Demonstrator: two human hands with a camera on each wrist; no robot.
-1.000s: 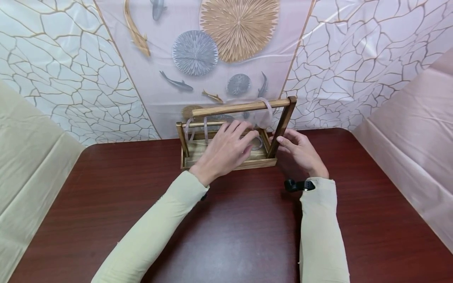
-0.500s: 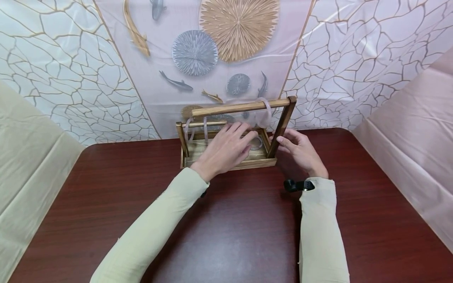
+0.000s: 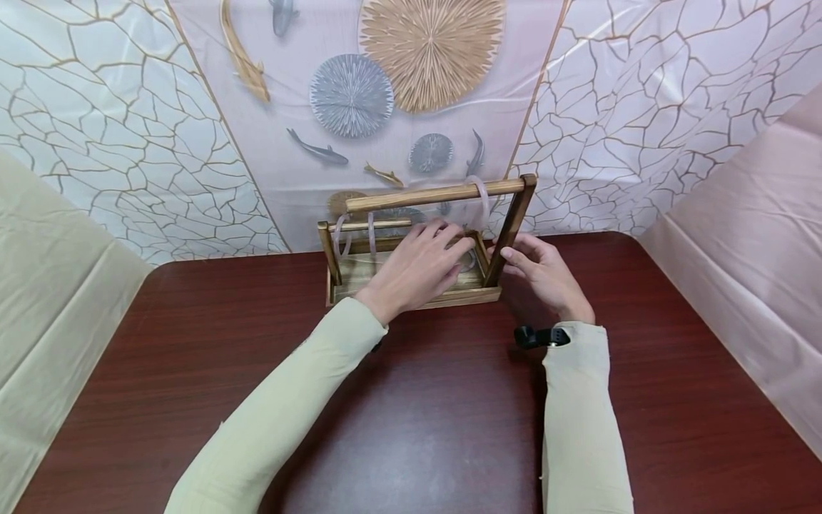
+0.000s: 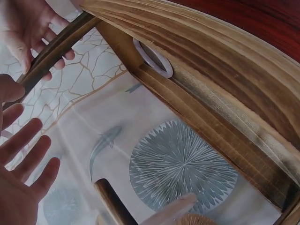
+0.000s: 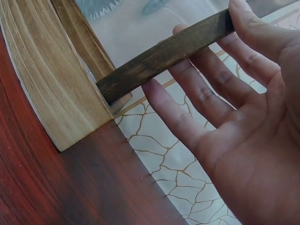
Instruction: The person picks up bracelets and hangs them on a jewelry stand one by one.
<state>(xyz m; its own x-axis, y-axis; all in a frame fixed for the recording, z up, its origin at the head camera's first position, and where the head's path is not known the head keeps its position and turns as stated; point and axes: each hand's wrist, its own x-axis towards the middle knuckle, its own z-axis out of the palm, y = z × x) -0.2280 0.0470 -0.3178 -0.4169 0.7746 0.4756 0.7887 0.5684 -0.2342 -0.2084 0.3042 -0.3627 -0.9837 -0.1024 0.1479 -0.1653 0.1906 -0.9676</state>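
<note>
A wooden jewelry stand [image 3: 437, 196] with two bars and a tray base stands at the back of the table. My right hand [image 3: 544, 277] holds its right post, thumb on one side and fingers on the other, as the right wrist view also shows. My left hand [image 3: 420, 265] hovers over the tray with fingers spread and slightly bent, holding nothing I can make out. One pale bangle [image 3: 483, 200] hangs on the long front bar near its right end. Two more pale bangles [image 3: 372, 235] hang at the left side. Another bangle [image 4: 154, 58] lies in the tray.
The dark red table [image 3: 411, 400] stretches in front of the stand. A patterned backdrop [image 3: 353, 93] rises close behind it. The front bar's left end is free, with no post under it.
My left hand has shifted slightly right over the tray. The bangle near the right end of the front bar hangs a little differently. My right hand stays on the post.
</note>
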